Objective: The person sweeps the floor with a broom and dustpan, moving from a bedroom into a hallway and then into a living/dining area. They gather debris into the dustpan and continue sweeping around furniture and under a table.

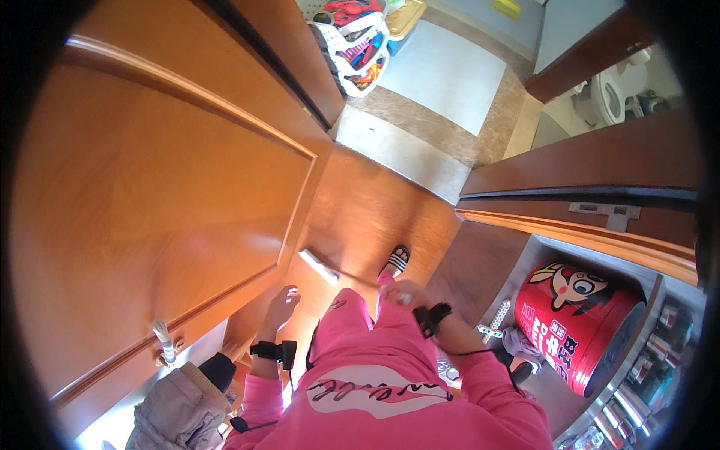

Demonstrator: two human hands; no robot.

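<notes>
My left hand [283, 308] hangs beside my left thigh, its fingers loosely curled and apart, with nothing in it. The wooden door [169, 202] is the nearest thing to it. In front of my right thigh, my right hand [404, 293] is blurred and closed around a thin brown rod [360, 280]. The rod runs left towards a narrow white bar [319, 267] lying on the wood floor [365, 214]. Whether the two are joined is hard to tell. A black strap with a small device sits on each wrist.
Ahead, a pale threshold [402, 152] leads to a tiled floor [444, 73] and a white basket [360, 56] of toys. At right, a red drum-shaped tin [568, 326] lies in a shelf unit [478, 253]. A jacket [174, 410] hangs near the door handle [165, 343].
</notes>
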